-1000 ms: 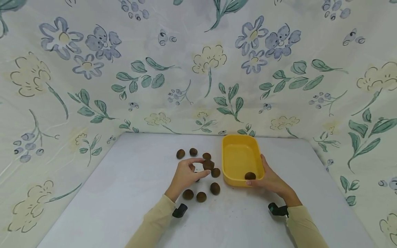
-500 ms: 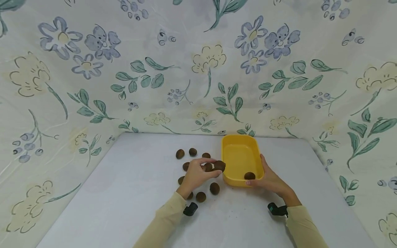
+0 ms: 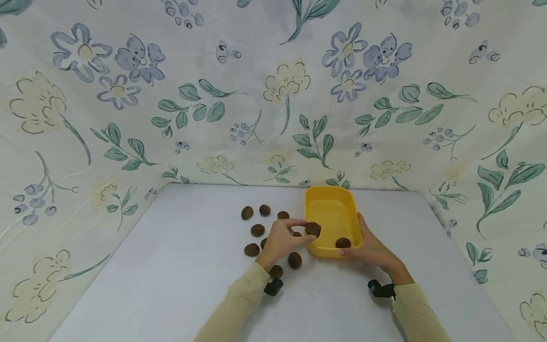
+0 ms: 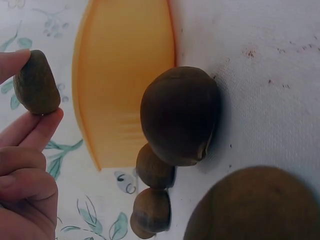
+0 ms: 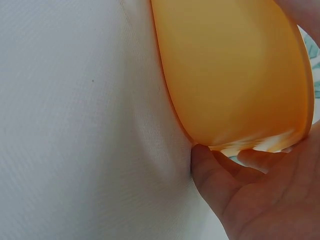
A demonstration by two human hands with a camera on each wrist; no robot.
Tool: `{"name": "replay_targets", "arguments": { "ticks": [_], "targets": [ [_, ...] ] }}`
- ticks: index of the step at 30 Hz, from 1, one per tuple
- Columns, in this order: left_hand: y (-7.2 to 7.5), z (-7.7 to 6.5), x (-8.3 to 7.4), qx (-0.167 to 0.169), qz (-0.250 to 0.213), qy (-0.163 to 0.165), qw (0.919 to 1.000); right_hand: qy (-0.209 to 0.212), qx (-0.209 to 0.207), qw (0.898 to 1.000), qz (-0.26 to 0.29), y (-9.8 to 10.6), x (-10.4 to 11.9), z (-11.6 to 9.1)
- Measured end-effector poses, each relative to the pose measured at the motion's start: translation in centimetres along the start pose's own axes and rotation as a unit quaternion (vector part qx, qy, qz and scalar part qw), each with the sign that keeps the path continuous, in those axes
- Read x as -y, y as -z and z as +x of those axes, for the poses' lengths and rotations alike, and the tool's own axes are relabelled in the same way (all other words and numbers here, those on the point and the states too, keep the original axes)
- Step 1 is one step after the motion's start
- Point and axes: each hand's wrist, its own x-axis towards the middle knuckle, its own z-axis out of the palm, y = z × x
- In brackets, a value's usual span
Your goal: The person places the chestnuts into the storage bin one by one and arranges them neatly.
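My left hand (image 3: pixel 279 240) pinches a brown chestnut (image 3: pixel 313 230) between thumb and fingers, over the left rim of a yellow plastic box (image 3: pixel 326 190). In the left wrist view this chestnut (image 4: pixel 37 85) shows a flattened side and sits above the level of the box rim. My right hand (image 3: pixel 375 246) grips the near right corner of the box, thumb at the front rim and fingers along the right wall. In the right wrist view its fingers curl round the box wall (image 5: pixel 230 75). One chestnut (image 3: pixel 343 242) lies inside, at the near end.
Several more chestnuts lie on the white table (image 3: pixel 192 266) left of the box, among them a far one (image 3: pixel 247 213) and a near one (image 3: pixel 295 260). My left forearm partly covers the group. Floral cloth (image 3: pixel 239 142) rises behind and at both sides.
My left hand has carried the chestnut rightward from above the loose chestnuts to the box's left rim. The right hand and the box have stayed in place.
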Motion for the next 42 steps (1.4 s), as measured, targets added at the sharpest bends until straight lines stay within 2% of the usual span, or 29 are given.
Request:
{"name": "replay_targets", "arguments": {
  "ticks": [15, 28, 38, 42],
  "targets": [
    [-1.7, 1.1, 0.4, 0.019, 0.031, 0.040, 0.9985, -0.002, 0.002, 1.000, 0.000, 0.0, -0.1, 0.2],
    [-2.9, 1.6, 0.0, 0.043, 0.105, 0.021, 0.9934, 0.003, 0.003, 1.000, 0.004, 0.0, -0.1, 0.1],
    [-3.4, 2.7, -1.1, 0.054, 0.177, 0.059, 0.9810, 0.009, 0.002, 1.000, 0.007, 0.1, -0.1, 0.0],
    [-3.6, 3.2, -1.3, 0.064, 0.217, 0.049, 0.9728, 0.011, 0.003, 1.000, 0.008, 0.2, 0.0, 0.0]
  ]
}}
